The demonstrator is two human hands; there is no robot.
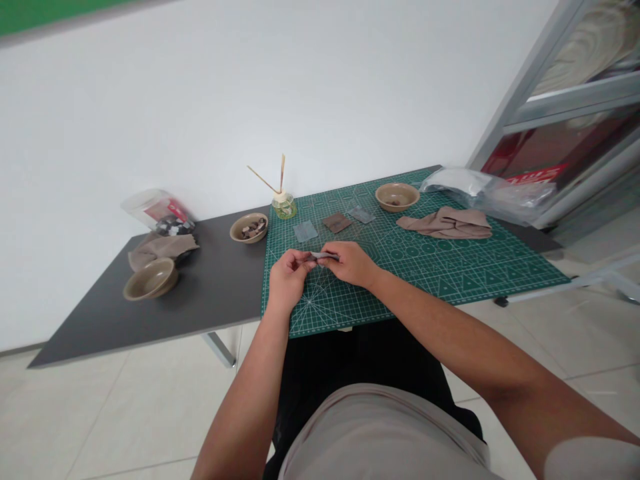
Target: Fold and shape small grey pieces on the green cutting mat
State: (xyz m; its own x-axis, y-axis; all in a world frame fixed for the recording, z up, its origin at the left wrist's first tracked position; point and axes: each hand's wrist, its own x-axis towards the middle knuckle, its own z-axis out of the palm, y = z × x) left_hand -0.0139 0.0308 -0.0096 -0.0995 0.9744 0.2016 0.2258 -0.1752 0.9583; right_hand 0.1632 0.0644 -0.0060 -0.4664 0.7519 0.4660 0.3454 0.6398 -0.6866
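Over the green cutting mat (345,300), my left hand (287,283) and my right hand (354,263) meet fingertip to fingertip. Both pinch a small, thin greyish piece (326,255), seen nearly edge-on; its exact kind is too small to make out. Just beyond my fingers lie a pale blue-grey sheer square (305,231), a brown square (337,223) and another pale sheer square (361,214), all flat on the mat.
A bowl of small dark-and-light pieces (249,228) stands left of a reed diffuser (285,205). Far left are a tilted bowl (151,279), a cloth (163,249) and a plastic bag (159,208). Rightward are another bowl (397,197), a crumpled cloth (450,223) and clear plastic packaging (493,192).
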